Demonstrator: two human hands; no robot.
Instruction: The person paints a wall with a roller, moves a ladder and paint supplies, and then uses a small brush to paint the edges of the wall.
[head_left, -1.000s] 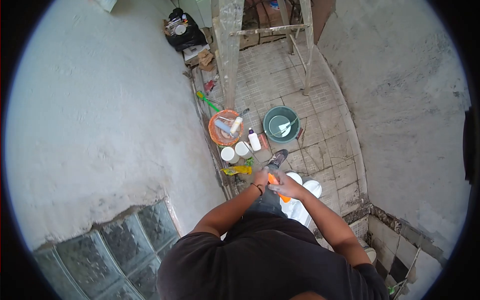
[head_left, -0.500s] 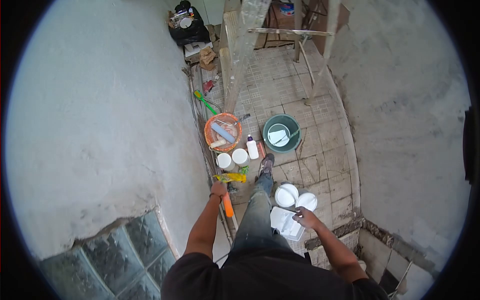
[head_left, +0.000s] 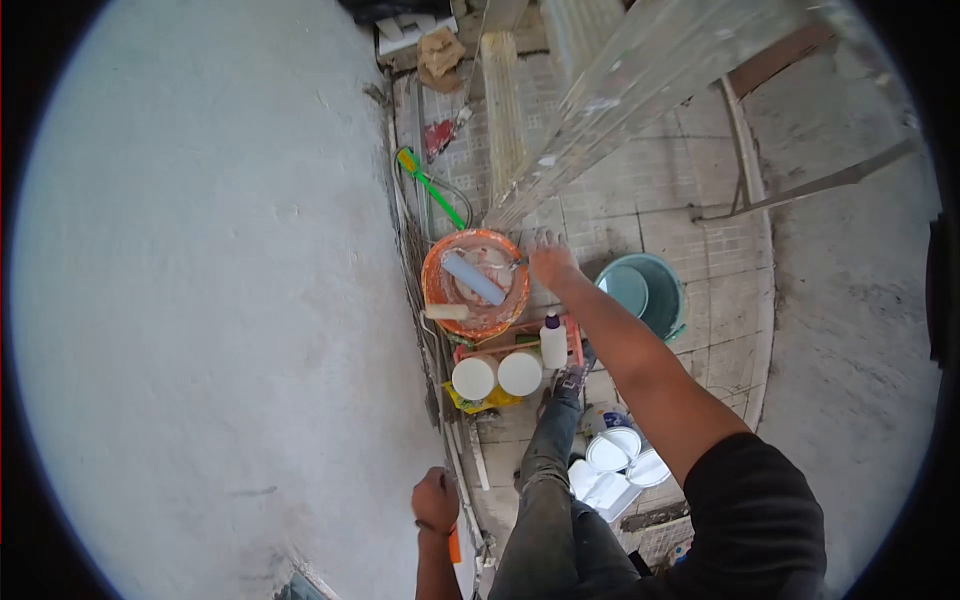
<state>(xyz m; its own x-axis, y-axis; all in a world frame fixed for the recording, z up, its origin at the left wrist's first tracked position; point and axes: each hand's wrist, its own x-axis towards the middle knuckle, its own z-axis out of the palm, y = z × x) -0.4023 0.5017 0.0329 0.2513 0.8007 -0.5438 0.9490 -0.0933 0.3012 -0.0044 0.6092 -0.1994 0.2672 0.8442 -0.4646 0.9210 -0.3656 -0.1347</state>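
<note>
My left hand (head_left: 435,499) is closed in a fist beside the wall at lower left. An orange, stick-like piece (head_left: 455,545) shows below its wrist, mostly hidden by the arm. My right hand (head_left: 550,262) reaches to the right rim of an orange bucket (head_left: 432,275), fingers apart over the handle end of a paint roller. The light blue roller sleeve (head_left: 474,278) rests inside the paint-smeared bucket. A second, cream roller sleeve (head_left: 446,312) lies over the near rim. Two white-lidded tubs (head_left: 497,375) and a white bottle with purple cap (head_left: 553,341) stand just below.
A teal bucket (head_left: 672,300) stands right of my right hand. A paint-spattered ladder (head_left: 600,115) rises over the tiled floor ahead. White-lidded pails (head_left: 613,450) and a white tray (head_left: 602,492) sit by my legs. A green-handled brush (head_left: 437,192) lies along the wall.
My right hand has gone from the white tray forward to the orange bucket's rim. My left hand now appears lower in view. The view has shifted, bringing the bucket and ladder closer.
</note>
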